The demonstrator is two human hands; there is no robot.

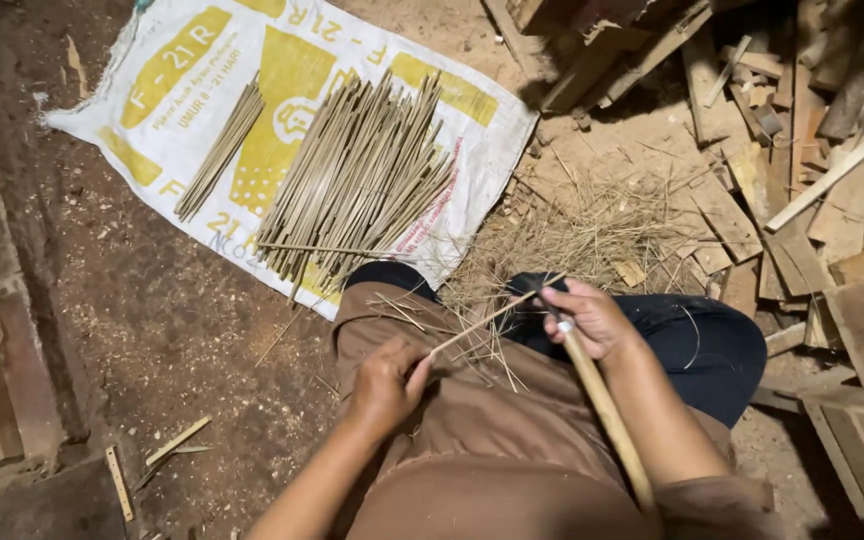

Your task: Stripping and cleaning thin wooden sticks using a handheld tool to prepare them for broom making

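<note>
Bamboo sliver (487,318) lies across the lap, on the brown cloth (472,420), running from the left hand (384,385) up to the right hand (592,318). Left fingers are closed in a pinch on its near end; right fingers are curled round a long wooden handle (607,410) with a metal collar, its far end resting along the forearm, while the thumb presses the sliver. The blade itself is hidden under the hand, so its angle I cannot tell. To shave well, it seems best to keep the sliver taut and flat on the thigh, pulling steadily so the cut stays thin.

One sliver is in work, one tool, two hands. Beyond the knees a heap of fine shavings (572,235). Farther off, a white and yellow sack (202,60) carries two lots of finished sticks: a large pile (362,175) and a small bundle (220,148), too many to count. At far right lies scrap wood (802,150).
</note>
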